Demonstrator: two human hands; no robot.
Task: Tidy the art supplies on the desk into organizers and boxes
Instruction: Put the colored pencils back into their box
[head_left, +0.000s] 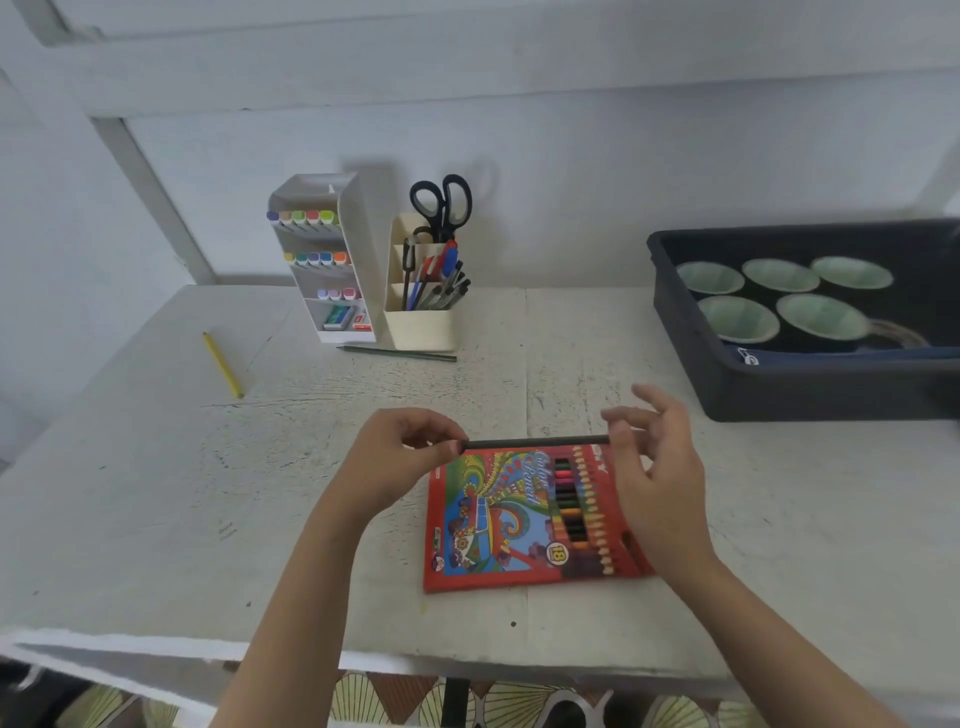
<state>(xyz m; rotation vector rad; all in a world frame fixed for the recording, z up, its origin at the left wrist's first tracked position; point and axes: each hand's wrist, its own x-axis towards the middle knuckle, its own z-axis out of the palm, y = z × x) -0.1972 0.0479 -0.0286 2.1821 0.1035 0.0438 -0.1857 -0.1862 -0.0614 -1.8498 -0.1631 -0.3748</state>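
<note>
Scuffed white desk (156, 493) is sitting under both hands, with the left hand (395, 457) and right hand (660, 467) each pinching one end of a dark pencil (535, 442) that's hanging crosswise, left to right, just over the far edge of the red pencil box (493, 519).

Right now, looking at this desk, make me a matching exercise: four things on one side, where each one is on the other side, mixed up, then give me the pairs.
Things:
1. yellow pencil
2. scissors
3. black pencil
4. green bowls

Places:
A. inside the dark tub
B. pinched between the left hand and the right hand
C. lying by itself on the left of the desk
D. standing in the cream pen holder

Pairs: 1-C, 2-D, 3-B, 4-A
</note>
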